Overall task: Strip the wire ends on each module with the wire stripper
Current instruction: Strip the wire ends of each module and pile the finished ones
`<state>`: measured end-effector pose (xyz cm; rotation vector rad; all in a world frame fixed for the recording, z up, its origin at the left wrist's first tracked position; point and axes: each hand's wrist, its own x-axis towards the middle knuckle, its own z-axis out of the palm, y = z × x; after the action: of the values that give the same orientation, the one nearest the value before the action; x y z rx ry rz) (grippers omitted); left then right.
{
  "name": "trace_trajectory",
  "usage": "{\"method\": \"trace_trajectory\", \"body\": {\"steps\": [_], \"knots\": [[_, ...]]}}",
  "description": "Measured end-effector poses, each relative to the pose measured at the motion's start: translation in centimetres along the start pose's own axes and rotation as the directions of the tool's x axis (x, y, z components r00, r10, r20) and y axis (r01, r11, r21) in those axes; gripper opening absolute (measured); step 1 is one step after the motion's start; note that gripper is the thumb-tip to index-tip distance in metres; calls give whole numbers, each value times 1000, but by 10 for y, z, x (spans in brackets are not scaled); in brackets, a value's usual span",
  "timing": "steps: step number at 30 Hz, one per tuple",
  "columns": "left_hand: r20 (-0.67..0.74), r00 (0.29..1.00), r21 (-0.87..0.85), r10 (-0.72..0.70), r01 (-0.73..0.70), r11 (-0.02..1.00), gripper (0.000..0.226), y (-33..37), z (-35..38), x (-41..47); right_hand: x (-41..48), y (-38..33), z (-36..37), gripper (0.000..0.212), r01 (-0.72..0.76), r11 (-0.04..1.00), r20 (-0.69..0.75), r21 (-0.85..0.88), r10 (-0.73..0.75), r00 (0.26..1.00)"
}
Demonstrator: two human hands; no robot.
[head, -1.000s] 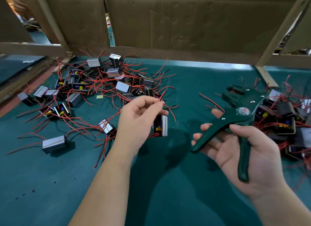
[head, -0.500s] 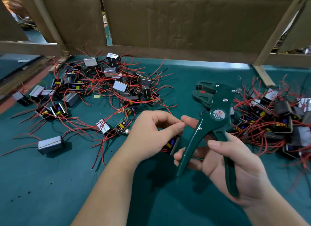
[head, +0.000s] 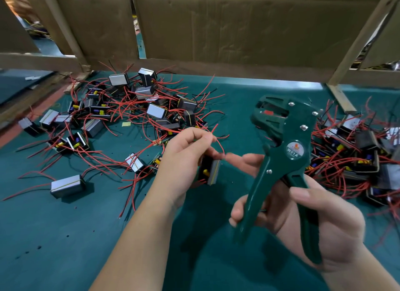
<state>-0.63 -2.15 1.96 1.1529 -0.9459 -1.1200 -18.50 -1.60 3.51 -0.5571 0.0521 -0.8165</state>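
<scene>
Teal desk (head: pixel 65 236) carries two heaps of modules (head: pixel 155 110), one left and one right. Your right hand (head: pixel 324 221) grips the green wire stripper (head: pixel 287 139) upright by its handles. Your left hand (head: pixel 179 160) holds one module (head: pixel 213 171) above the desk, pinching its red wire (head: pixel 218 143).

Green wire stripper (head: pixel 287 139) upright, black module (head: pixel 211 170) beside, red wire (head: pixel 219 141) arching

dark green wire stripper (head: pixel 285 143) with a red-orange round badge; red wires (head: pixel 138 119) on black-and-silver modules (head: pixel 67 185); teal table mat (head: pixel 65 247); brown cardboard (head: pixel 238 24).
</scene>
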Motion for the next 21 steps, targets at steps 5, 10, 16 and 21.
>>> {"method": "trace_trajectory", "body": {"steps": [5,10,16,21], "knots": [[57,989,56,133,-137,989,20,2,-7,1,-11,4,-18,79,-68,953,-367,-296,-48,929],[108,966,182,236,-253,950,11,2,-9,1,-10,1,-16,69,-291,933,-243,-213,238,940],[101,945,262,310,-326,909,10,2,-11,2,-11,10,-8,52,-346,897,-153,-276,315,937],[89,933,297,349,-359,885,9,1,-12,2,-13,14,-9,47,-326,883,-251,-336,250,935]]}}
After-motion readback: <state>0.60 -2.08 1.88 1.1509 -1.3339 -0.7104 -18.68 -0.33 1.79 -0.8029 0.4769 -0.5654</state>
